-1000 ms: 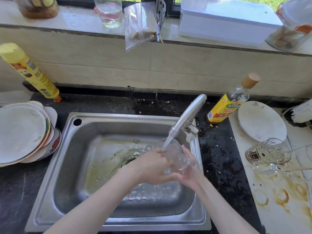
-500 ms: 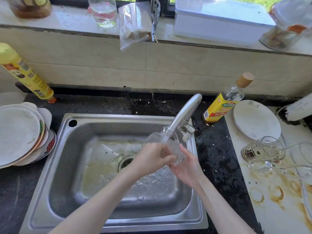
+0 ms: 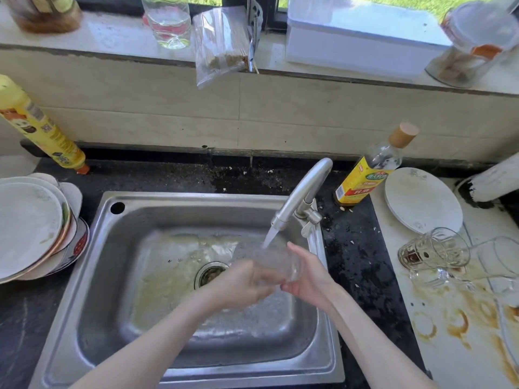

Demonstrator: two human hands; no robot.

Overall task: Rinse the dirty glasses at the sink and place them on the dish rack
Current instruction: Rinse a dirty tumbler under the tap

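both hands meet over the right half of the steel sink point(image 3: 92, 276), holding a clear glass point(image 3: 276, 263) under the stream from the faucet point(image 3: 302, 195). the left hand point(image 3: 238, 284) has its fingers wrapped around the near side of the glass, and the right hand point(image 3: 307, 276) cups it from the right with the thumb up along its wall; the fingertips are blurred, so how tightly each one presses is hard to make out. the water lands at the top of the glass, which sits just right of the drain point(image 3: 209, 273). yellowish residue lies on the sink floor.

on the stained white board point(image 3: 449, 346) to the right, a dirty glass point(image 3: 432, 252) with brown dregs lies on its side, touching another clear glass point(image 3: 497, 258) beside it. a white plate point(image 3: 421, 199) rests behind them, near a yellow-labelled bottle point(image 3: 365, 175) with a cork top. a stack of plates point(image 3: 31, 226) sits left of the sink, with a yellow bottle point(image 3: 36, 127) behind it
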